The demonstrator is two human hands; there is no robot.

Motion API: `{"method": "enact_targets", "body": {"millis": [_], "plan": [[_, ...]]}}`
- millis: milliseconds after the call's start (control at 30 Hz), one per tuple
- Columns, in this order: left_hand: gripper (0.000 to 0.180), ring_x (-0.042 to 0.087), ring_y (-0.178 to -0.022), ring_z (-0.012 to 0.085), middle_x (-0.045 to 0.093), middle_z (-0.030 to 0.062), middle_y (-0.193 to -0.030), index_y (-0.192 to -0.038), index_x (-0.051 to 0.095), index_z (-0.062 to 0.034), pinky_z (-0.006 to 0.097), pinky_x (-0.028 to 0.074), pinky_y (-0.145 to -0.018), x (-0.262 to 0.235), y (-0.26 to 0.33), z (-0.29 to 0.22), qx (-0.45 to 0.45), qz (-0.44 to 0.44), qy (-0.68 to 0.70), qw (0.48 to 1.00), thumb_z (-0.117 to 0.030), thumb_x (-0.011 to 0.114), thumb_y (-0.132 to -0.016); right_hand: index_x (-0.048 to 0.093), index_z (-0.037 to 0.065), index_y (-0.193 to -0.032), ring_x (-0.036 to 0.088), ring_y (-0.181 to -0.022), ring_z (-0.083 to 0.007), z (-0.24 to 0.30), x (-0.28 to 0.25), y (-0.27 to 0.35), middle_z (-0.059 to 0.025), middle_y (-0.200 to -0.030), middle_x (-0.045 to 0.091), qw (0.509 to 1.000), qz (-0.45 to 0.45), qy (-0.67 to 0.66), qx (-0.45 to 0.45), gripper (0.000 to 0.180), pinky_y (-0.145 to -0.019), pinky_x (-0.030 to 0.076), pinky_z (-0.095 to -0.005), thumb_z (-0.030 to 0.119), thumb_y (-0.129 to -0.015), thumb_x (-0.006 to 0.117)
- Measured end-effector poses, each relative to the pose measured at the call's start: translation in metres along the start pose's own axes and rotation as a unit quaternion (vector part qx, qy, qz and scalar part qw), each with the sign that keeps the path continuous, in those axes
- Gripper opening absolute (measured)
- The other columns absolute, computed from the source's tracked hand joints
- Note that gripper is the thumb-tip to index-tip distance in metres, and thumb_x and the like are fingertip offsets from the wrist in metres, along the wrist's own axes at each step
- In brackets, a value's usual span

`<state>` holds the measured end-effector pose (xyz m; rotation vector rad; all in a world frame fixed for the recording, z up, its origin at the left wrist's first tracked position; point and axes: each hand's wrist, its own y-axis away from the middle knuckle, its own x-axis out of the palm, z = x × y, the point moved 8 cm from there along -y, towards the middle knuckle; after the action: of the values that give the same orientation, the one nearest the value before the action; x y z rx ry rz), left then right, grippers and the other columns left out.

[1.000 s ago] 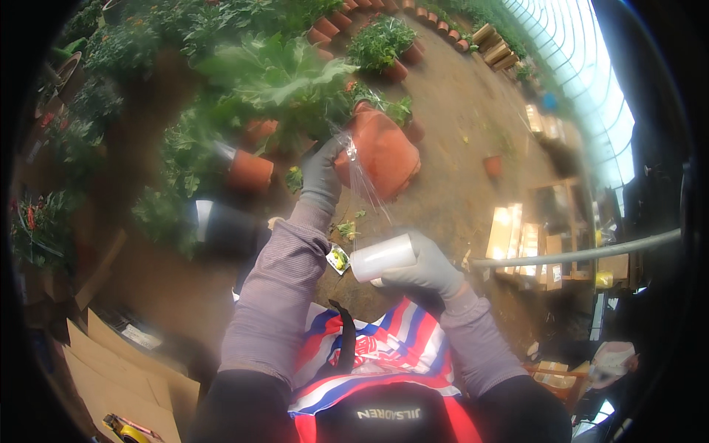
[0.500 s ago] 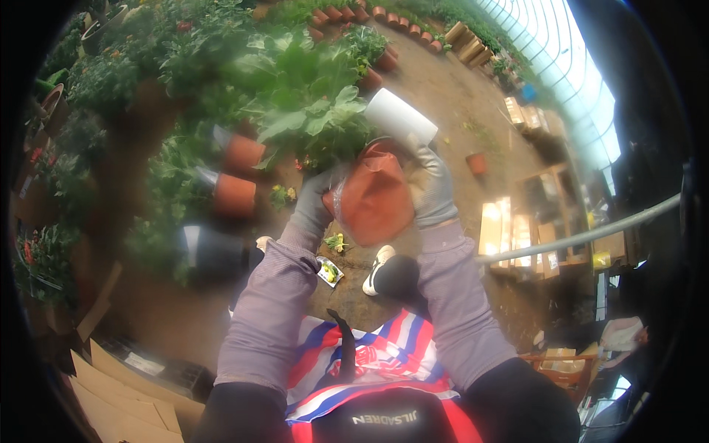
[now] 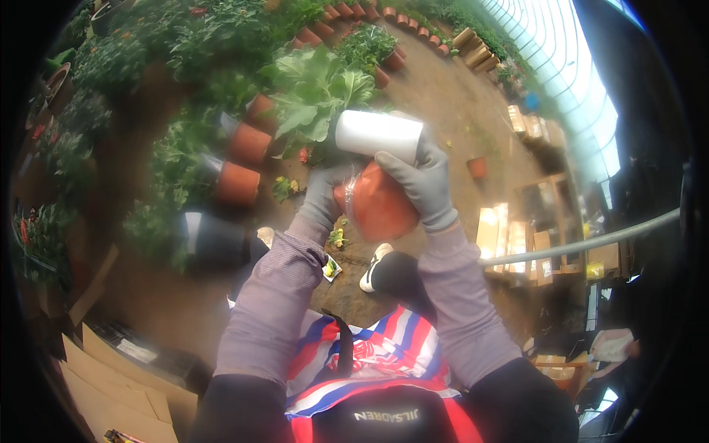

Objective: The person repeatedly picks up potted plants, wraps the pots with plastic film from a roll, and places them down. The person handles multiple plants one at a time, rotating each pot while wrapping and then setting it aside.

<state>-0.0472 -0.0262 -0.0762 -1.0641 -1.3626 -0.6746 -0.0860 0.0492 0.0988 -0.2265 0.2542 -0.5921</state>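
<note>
A reddish-brown flowerpot (image 3: 384,207) is held tilted in front of me, its leafy green plant (image 3: 306,96) pointing away. On the pot's left side my left hand (image 3: 323,198), in a grey glove, is closed round it near the rim. A band of shiny clear film (image 3: 353,196) crosses the pot beside those fingers. My gloved right hand (image 3: 427,181) grips the right end of a white roll (image 3: 378,136), its thumb stretched along the underside. The roll lies almost level above the pot, hiding part of it. Fingers behind the roll and pot are mostly hidden.
Several potted plants lie on their sides at left, including orange-brown pots (image 3: 238,184) and a black pot (image 3: 214,235). Cardboard boxes (image 3: 517,240) and a metal pipe (image 3: 583,244) are at right. Flattened cardboard (image 3: 122,384) lies lower left. A small packet (image 3: 331,268) is near my shoes.
The white roll has swung from slanting to nearly level and shifted left across the pot. My right hand has moved up, its thumb now showing under the roll. The left hand keeps its grip.
</note>
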Motion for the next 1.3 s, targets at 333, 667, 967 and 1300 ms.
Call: {"method": "enact_targets", "body": {"millis": [333,667,967,1300], "plan": [[0.023,0.071,-0.086,0.0234,0.072,0.0104,-0.101,-0.104,0.073,0.0094,0.035,0.060,-0.079,-0.080,-0.005,-0.024,0.192,-0.305,-0.236,0.903,0.005,0.069,-0.082,0.057,-0.008,-0.126,0.066,-0.110,-0.0225,-0.056,0.017,0.161,-0.0169,-0.131,0.059,0.965,-0.030,0.161,0.203,0.052,-0.092,0.056,-0.0329,0.002,-0.081,0.082],[0.032,0.066,-0.098,0.0120,0.073,0.0046,-0.114,-0.124,0.070,-0.0027,0.028,0.054,-0.088,0.007,0.022,-0.038,0.074,-0.184,-0.575,0.794,0.002,0.060,-0.094,0.066,-0.004,-0.111,0.071,-0.102,-0.0271,-0.120,-0.107,0.122,-0.0175,-0.109,0.072,0.865,-0.253,0.092,0.423,0.020,-0.087,0.060,-0.0402,0.003,-0.092,0.069],[0.036,0.064,-0.111,0.0177,0.070,0.0103,-0.126,-0.130,0.065,0.0028,0.031,0.049,-0.101,-0.001,0.007,-0.019,0.097,-0.213,-0.339,0.911,-0.018,0.058,-0.102,0.063,-0.003,-0.132,0.065,-0.116,-0.0213,-0.034,-0.014,0.067,-0.0095,-0.128,0.069,0.939,-0.103,0.262,-0.197,0.057,-0.103,0.050,-0.0348,0.005,-0.080,0.085],[0.033,0.064,-0.108,0.0141,0.072,0.0031,-0.115,-0.116,0.071,-0.0007,0.032,0.050,-0.092,0.029,0.009,-0.028,0.082,-0.130,-0.323,0.934,-0.018,0.079,-0.090,0.056,0.002,-0.140,0.063,-0.120,-0.0244,-0.176,-0.109,0.054,-0.0112,-0.136,0.064,0.949,-0.178,-0.229,0.121,0.047,-0.106,0.051,-0.0382,0.033,-0.106,0.054]]}}
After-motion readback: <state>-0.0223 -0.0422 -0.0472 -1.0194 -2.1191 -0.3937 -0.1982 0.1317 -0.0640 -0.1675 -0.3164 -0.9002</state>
